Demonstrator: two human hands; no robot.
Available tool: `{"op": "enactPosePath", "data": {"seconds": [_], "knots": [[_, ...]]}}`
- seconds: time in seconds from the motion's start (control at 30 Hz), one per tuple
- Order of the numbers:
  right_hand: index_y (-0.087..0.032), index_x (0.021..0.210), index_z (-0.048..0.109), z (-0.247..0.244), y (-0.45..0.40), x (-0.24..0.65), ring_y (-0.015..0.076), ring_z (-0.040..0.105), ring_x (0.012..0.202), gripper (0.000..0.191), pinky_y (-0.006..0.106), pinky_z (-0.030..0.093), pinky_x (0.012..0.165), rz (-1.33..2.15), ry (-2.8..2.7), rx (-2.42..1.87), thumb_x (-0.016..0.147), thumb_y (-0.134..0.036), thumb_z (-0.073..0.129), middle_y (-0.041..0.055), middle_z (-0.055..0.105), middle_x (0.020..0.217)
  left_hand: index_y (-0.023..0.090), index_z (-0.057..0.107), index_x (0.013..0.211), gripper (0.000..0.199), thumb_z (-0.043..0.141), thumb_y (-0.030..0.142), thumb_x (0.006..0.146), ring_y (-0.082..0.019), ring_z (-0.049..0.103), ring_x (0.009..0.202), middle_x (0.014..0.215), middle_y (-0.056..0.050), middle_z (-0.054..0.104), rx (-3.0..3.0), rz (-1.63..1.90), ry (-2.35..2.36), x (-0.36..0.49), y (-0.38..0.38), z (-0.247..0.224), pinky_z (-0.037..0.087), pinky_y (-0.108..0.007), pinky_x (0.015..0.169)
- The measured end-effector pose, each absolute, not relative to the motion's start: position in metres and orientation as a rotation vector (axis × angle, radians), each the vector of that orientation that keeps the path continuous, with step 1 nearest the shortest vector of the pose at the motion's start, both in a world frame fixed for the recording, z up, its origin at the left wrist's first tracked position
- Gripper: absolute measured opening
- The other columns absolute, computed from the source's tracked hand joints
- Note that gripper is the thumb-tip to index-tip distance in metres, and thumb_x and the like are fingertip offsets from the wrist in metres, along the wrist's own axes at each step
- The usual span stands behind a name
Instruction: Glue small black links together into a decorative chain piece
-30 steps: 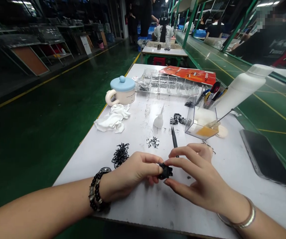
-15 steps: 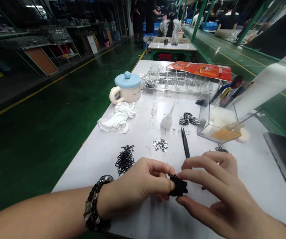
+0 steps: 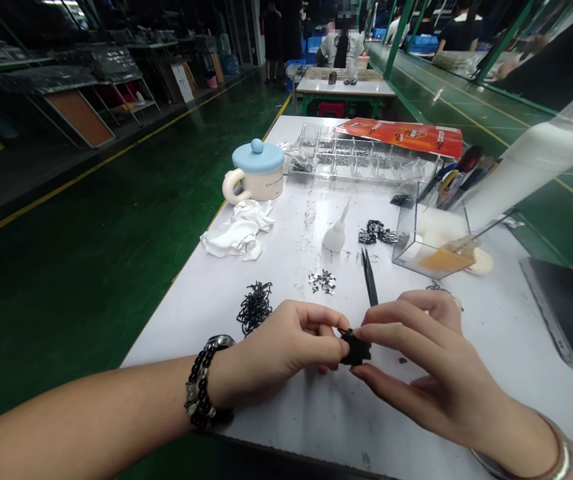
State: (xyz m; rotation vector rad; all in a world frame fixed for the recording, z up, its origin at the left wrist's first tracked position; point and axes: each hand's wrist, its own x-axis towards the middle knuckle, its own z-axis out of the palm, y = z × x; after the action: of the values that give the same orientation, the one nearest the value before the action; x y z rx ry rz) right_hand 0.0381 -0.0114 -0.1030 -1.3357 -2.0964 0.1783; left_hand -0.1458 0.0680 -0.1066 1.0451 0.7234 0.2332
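Note:
A small flat black part point(image 3: 358, 351) with notched edges is held just above the white table, its kind too small to make out. My left hand point(image 3: 286, 350) pinches its left side between thumb and fingers. The index finger and thumb of my right hand point(image 3: 436, 363) close on its upper and lower right edges. Beyond my right fingertips lie black tweezers point(image 3: 369, 280), tips pointing away. A heap of small black curved pieces point(image 3: 255, 308) sits beyond my left wrist. Little silver metal pieces point(image 3: 322, 282) are scattered ahead of my hands.
A lidded mug point(image 3: 261, 180) and a crumpled white cloth point(image 3: 240, 232) stand at the left edge. Farther back are a white squeeze bulb point(image 3: 335, 235), black parts point(image 3: 376, 233) and a divided clear tray point(image 3: 311, 163). A clear holder point(image 3: 429, 263) and a phone-like dark slab point(image 3: 566, 313) are right.
The whole view has shifted slightly, with the table items a little higher. Both hands keep their hold on the black part, which looks turned a little.

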Motion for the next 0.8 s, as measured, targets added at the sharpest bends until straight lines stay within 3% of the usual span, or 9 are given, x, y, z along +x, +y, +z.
{"op": "enactPosePath", "data": {"seconds": [0.33,0.6,0.8], "knots": [[-0.023,0.097,0.057,-0.102,-0.012,0.035,0.0205,0.046,0.085,0.021,0.040,0.030,0.077,0.111,-2.087,-1.284,0.078,-0.020,0.067,0.0012,0.063,0.088,0.014,0.059,0.074,0.008,0.063,0.014,0.066,-0.007,0.034,0.053,0.055,0.005,0.044,1.133,0.297,0.688,-0.148,0.064,-0.101,0.025,-0.022,0.051],[-0.023,0.095,0.056,-0.103,-0.013,0.035,0.0201,0.049,0.084,0.018,0.040,0.030,0.077,0.078,-2.066,-1.263,0.080,-0.022,0.065,0.0018,0.063,0.087,0.015,0.061,0.077,0.010,0.060,0.016,0.068,-0.009,0.035,0.059,0.060,0.004,0.043,1.315,0.314,0.696,-0.149,0.062,-0.102,0.028,-0.024,0.052],[-0.024,0.094,0.056,-0.103,-0.013,0.034,0.0202,0.048,0.084,0.017,0.040,0.031,0.076,0.073,-2.071,-1.248,0.079,-0.021,0.065,0.0015,0.064,0.087,0.015,0.061,0.074,0.009,0.056,0.012,0.067,-0.011,0.043,0.062,0.063,0.002,0.048,1.514,0.377,0.697,-0.148,0.061,-0.095,0.036,-0.024,0.058]]}}
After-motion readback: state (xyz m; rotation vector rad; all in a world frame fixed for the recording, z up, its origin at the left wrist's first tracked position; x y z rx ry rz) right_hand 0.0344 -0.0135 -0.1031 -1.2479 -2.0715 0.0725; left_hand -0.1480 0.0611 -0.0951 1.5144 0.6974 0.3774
